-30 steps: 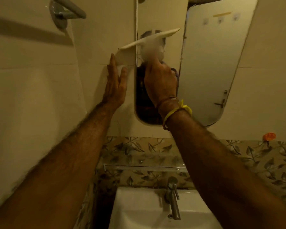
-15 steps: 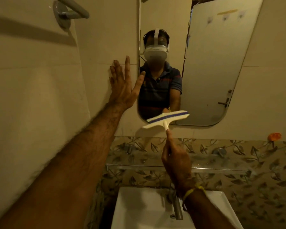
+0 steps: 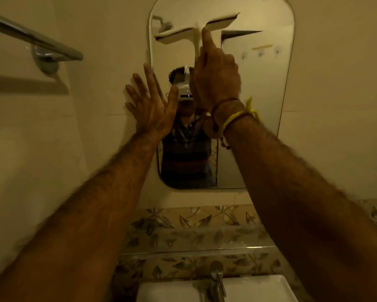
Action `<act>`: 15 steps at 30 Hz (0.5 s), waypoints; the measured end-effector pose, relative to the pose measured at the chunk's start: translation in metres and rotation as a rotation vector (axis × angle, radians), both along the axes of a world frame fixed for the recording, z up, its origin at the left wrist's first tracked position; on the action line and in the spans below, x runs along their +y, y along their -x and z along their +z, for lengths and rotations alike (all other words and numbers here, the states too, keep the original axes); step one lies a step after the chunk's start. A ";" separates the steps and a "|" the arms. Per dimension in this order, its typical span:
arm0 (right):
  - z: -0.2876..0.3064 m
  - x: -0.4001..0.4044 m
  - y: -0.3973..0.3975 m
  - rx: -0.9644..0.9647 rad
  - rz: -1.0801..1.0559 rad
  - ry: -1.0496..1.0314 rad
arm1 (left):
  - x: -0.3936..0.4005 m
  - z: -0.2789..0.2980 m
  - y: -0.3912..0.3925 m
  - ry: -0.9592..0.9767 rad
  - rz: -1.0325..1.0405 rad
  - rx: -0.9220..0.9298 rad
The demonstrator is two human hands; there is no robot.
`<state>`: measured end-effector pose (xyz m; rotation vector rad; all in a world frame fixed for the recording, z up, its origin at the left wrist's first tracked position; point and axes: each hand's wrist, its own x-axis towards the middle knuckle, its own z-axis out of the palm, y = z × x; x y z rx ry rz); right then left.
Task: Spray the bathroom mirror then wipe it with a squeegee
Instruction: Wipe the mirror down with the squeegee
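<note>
The right hand (image 3: 215,77) is raised against the mirror (image 3: 259,88), its fingers curled tight around the handle of the white squeegee (image 3: 196,26), with the index finger stretched straight up along the stem toward the blade. The blade lies across the upper part of the glass, tilted so its right end sits higher than its left. Whether the rubber edge actually presses on the glass cannot be told from here. Most of the handle is hidden behind the hand and wrist, where a yellow band (image 3: 237,116) and darker threads are tied.

The left hand (image 3: 150,105) is flat and empty, fingers spread wide, resting at the mirror's left edge, partly on the pale wall tile (image 3: 96,94) and partly over the glass. The top of the mirror is cut off by the frame. In the glass, the reflected person is largely blocked by both arms.

Below, a tap (image 3: 217,280) and the white basin (image 3: 259,288) are only partly in view. A metal towel bar (image 3: 30,38) runs off the left edge. No spray bottle can be made out.
</note>
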<state>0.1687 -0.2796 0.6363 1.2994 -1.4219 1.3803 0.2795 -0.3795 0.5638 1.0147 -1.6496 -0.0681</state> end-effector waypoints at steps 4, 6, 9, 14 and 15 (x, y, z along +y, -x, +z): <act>-0.071 0.008 0.013 0.051 -0.004 -0.045 | -0.006 -0.006 -0.008 0.029 -0.053 -0.028; -0.137 0.019 0.022 0.066 -0.006 -0.125 | -0.002 -0.006 -0.012 0.036 -0.071 -0.033; -0.250 0.048 0.029 0.046 0.014 -0.280 | 0.008 -0.007 -0.012 0.028 -0.071 -0.057; -0.327 0.086 0.031 -0.126 0.024 -0.388 | 0.023 -0.023 -0.010 -0.052 -0.041 -0.122; -0.310 0.085 0.034 -0.159 0.038 -0.353 | 0.025 -0.027 -0.009 -0.067 -0.047 -0.127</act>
